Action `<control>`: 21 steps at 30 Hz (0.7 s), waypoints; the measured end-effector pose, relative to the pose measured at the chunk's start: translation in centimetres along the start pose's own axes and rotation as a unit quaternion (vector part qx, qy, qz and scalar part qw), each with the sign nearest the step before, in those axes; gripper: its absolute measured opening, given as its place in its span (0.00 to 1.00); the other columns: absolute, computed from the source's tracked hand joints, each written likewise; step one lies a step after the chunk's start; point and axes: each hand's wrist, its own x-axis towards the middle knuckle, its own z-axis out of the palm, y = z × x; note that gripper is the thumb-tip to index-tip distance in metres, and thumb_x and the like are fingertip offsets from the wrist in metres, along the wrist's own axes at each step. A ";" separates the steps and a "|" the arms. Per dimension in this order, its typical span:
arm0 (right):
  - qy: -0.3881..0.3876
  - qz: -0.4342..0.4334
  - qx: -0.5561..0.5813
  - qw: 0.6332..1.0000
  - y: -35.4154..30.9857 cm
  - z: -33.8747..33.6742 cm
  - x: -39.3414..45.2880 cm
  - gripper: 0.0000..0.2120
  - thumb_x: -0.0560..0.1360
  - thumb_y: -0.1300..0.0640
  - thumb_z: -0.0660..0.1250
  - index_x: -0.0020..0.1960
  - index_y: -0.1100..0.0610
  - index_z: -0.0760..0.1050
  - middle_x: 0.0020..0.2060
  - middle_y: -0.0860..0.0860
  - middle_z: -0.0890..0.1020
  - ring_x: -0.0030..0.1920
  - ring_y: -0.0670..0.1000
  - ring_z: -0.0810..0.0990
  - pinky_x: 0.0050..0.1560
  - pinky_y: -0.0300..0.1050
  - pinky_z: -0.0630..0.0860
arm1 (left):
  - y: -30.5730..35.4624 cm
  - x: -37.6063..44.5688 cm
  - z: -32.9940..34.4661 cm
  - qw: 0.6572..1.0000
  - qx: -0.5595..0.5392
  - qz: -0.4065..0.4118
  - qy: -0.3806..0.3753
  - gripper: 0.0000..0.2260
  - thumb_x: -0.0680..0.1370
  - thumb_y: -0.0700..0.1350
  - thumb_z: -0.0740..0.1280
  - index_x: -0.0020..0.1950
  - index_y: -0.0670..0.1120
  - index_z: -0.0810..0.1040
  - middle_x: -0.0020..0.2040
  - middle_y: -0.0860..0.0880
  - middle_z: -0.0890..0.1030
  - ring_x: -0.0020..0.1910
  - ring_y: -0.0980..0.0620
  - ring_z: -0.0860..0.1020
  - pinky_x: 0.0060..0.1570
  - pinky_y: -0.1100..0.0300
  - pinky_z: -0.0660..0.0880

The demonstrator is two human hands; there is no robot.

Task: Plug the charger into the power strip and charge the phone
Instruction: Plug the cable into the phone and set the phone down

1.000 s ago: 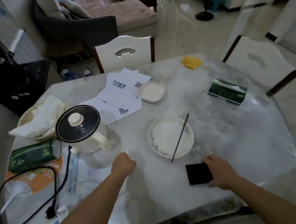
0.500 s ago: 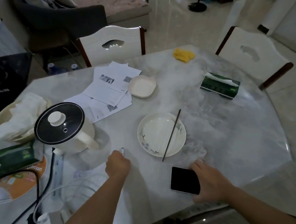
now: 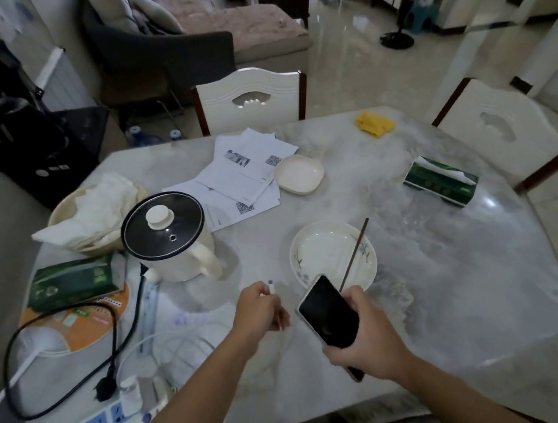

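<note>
With the right hand (image 3: 363, 337) clasping the black-screened slim phone (image 3: 328, 313) above the marble bench (image 3: 450, 279) and the left hand (image 3: 258, 308) pinching the white cable plug (image 3: 271, 286) — apparently connector-up — a misaligned push could jam it.

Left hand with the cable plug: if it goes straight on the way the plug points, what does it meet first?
Probably the electric pot, near its handle; the left hand holds the plug pointing away. Depth is unclear.
</note>
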 end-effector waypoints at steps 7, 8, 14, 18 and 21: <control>0.066 0.177 0.409 0.893 -4.9 3.7 3.3 0.17 0.67 0.57 0.79 0.53 0.59 0.81 0.46 0.57 0.87 0.46 0.58 0.86 0.44 0.53 0.84 | 0.4 -3.7 -2.6 0.996 -0.077 0.001 -0.047 0.14 0.75 0.30 0.59 0.53 0.43 0.80 0.31 0.47 0.83 0.25 0.51 0.70 0.27 0.60 0.67; 0.059 0.180 0.449 0.873 -5.5 4.0 3.7 0.15 0.69 0.59 0.77 0.54 0.60 0.81 0.47 0.59 0.87 0.47 0.60 0.86 0.46 0.57 0.84 | 0.2 -4.0 -2.8 0.995 -0.092 -0.004 -0.045 0.14 0.76 0.30 0.59 0.54 0.43 0.80 0.29 0.48 0.82 0.25 0.52 0.70 0.28 0.60 0.67; 0.061 0.194 0.512 0.834 -6.8 5.3 6.1 0.14 0.74 0.61 0.71 0.59 0.63 0.78 0.52 0.60 0.85 0.52 0.59 0.85 0.56 0.56 0.80 | -0.6 -5.2 -4.0 0.985 -0.161 -0.007 -0.058 0.12 0.82 0.41 0.59 0.52 0.39 0.81 0.37 0.41 0.85 0.26 0.53 0.71 0.28 0.61 0.66; 0.062 0.211 0.538 0.814 -7.2 5.6 7.2 0.14 0.76 0.63 0.69 0.61 0.66 0.76 0.53 0.61 0.85 0.52 0.58 0.85 0.46 0.50 0.82 | -1.0 -5.8 -4.7 0.983 -0.169 0.003 -0.073 0.13 0.83 0.44 0.58 0.53 0.40 0.81 0.41 0.39 0.86 0.28 0.54 0.73 0.30 0.61 0.67; 0.070 0.226 0.552 0.799 -7.4 6.0 7.7 0.14 0.77 0.63 0.68 0.61 0.66 0.76 0.52 0.61 0.85 0.51 0.57 0.85 0.38 0.46 0.83 | -1.1 -6.4 -5.0 0.984 -0.159 0.002 -0.082 0.12 0.82 0.44 0.59 0.55 0.42 0.81 0.44 0.40 0.87 0.31 0.53 0.75 0.32 0.61 0.68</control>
